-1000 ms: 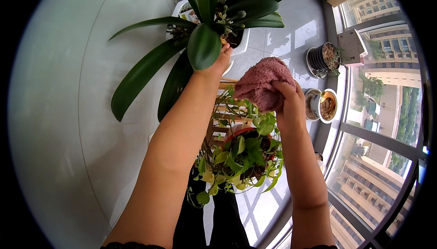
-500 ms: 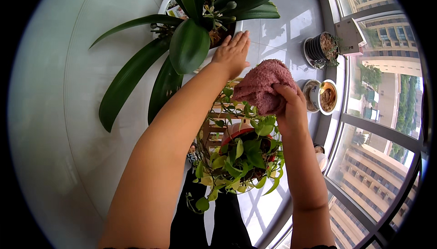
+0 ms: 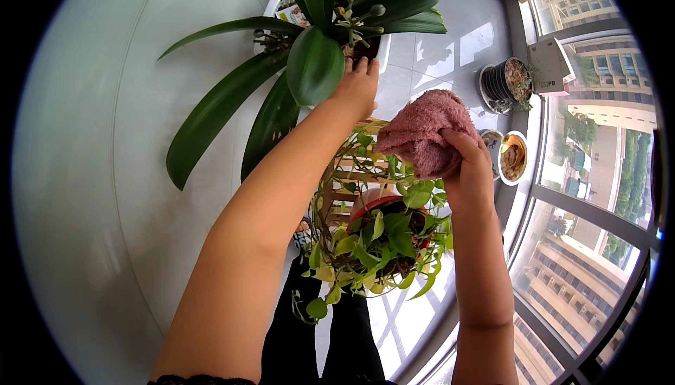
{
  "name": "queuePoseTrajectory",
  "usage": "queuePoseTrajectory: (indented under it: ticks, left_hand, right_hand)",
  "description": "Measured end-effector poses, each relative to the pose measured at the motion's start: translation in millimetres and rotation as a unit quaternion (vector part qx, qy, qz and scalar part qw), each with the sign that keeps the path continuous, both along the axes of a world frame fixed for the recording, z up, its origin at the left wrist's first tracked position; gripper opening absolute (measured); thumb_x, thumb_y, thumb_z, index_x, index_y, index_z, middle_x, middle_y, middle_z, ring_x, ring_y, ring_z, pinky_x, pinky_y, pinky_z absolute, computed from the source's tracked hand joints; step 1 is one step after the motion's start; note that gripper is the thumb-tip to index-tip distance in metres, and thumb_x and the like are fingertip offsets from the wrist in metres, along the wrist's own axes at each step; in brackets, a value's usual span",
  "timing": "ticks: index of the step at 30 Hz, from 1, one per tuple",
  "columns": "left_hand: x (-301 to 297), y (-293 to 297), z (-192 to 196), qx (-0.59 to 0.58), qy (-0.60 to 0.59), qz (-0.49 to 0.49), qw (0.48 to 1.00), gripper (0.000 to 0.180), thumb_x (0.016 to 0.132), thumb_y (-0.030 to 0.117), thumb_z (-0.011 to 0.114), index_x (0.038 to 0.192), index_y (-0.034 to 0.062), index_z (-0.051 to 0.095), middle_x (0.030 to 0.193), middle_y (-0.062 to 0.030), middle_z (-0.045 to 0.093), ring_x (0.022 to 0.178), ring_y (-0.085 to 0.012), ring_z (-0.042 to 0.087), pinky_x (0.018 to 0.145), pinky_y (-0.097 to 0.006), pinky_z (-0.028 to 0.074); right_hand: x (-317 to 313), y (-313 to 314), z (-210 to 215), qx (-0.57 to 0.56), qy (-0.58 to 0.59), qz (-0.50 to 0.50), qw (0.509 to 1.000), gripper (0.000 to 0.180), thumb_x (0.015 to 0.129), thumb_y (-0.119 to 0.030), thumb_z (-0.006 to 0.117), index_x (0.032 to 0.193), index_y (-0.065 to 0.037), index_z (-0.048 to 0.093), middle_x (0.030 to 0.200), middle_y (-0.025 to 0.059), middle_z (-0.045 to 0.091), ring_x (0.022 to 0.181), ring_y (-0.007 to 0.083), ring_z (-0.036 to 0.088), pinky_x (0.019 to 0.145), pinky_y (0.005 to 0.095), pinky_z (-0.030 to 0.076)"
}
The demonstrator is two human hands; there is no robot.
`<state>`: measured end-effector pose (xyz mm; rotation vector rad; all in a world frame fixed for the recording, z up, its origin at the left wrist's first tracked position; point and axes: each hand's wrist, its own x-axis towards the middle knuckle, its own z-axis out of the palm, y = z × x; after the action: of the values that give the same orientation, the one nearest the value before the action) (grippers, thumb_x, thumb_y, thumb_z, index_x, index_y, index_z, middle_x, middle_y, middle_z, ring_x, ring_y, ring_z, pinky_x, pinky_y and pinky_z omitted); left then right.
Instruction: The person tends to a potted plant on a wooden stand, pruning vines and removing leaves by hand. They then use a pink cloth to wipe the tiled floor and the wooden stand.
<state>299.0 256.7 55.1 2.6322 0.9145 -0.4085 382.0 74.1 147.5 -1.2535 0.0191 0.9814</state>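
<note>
The person's legs [image 3: 351,346], in black trousers, are nearest, with a leafy vine [image 3: 394,234] in a red pot [image 3: 369,207] just ahead of them. The vine stands between the legs and the big plant, and its stems trail across a slatted wooden rack [image 3: 346,174]. The left forearm covers part of the rack. To the right, near the window, are a small white pot [image 3: 521,167] and, farther on, a dark striped pot [image 3: 496,87] beside a pale box [image 3: 550,68]. The grey tiled floor [image 3: 155,188] spreads to the left; tall buildings show through the window [image 3: 571,241].

The cloth [image 3: 427,132] is dusky pink, fluffy and bunched into a thick wad, held up above the far side of the vine. The right hand [image 3: 470,163] grips it, thumb on top; its other fingers are mostly hidden.

Beyond, the left hand [image 3: 357,91] is spread a little, back upward, its fingertips at the near rim of a white planter [image 3: 384,51]; I cannot tell whether they touch the soil. The big plant [image 3: 314,66] has long, glossy, dark green strap leaves, with budded stalks at its middle. One broad leaf droops just left of that hand, hiding part of the planter.
</note>
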Motion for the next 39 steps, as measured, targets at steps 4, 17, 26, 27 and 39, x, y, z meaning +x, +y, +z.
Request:
queuePoseTrajectory:
  ticks: [4,17,26,27,39]
  left_hand:
    - [-15,-15,4,-0.002,-0.266,0.011,0.964,0.058,0.082,0.027,0.064,0.133,0.0068,0.043,0.142,-0.0159,0.039,0.130,-0.0320,0.037,0.106,-0.045,0.031]
    - [-296,-214,114,-0.303,-0.584,0.575,0.486,0.039,0.100,0.021,0.042,0.131,-0.0023,0.042,0.124,-0.0083,0.053,0.112,-0.0133,0.051,0.097,-0.028,0.040]
    - [-430,-302,200,-0.250,-0.450,0.669,0.536,0.048,0.099,0.040,0.041,0.124,-0.0008,0.042,0.121,-0.0138,0.053,0.118,-0.0223,0.050,0.101,-0.037,0.037]
    - [-435,-305,198,-0.253,-0.460,0.649,0.551,0.051,0.099,0.043,0.040,0.125,-0.0010,0.041,0.122,-0.0153,0.053,0.119,-0.0242,0.050,0.102,-0.040,0.036]
    - [-482,-302,270,-0.151,-0.559,0.448,0.681,0.039,0.099,0.028,0.041,0.123,-0.0038,0.044,0.119,-0.0247,0.056,0.111,-0.0323,0.056,0.100,-0.045,0.040]
  right_hand:
    - [-13,1,13,0.003,0.018,0.016,1.000,0.034,0.081,-0.002,0.058,0.113,0.007,0.052,0.106,0.0156,0.061,0.095,0.0239,0.062,0.086,0.0353,0.049]
    - [-241,-17,73,0.050,0.127,0.197,0.971,0.032,0.087,-0.006,0.063,0.116,-0.002,0.053,0.104,0.0051,0.062,0.096,0.0126,0.057,0.088,0.0275,0.045]
    - [-423,110,199,0.450,-0.438,0.113,0.770,0.053,0.063,-0.010,0.072,0.114,-0.018,0.061,0.149,0.0147,0.026,0.136,0.0438,0.017,0.101,0.0689,0.015]
    - [-423,118,184,0.445,-0.444,0.077,0.774,0.051,0.063,-0.010,0.071,0.113,-0.017,0.061,0.148,0.0148,0.027,0.136,0.0437,0.018,0.100,0.0693,0.015]
    - [-439,103,235,0.284,-0.381,0.057,0.878,0.069,0.066,0.001,0.056,0.131,-0.018,0.049,0.151,0.0162,0.021,0.136,0.0446,0.014,0.108,0.0570,0.016]
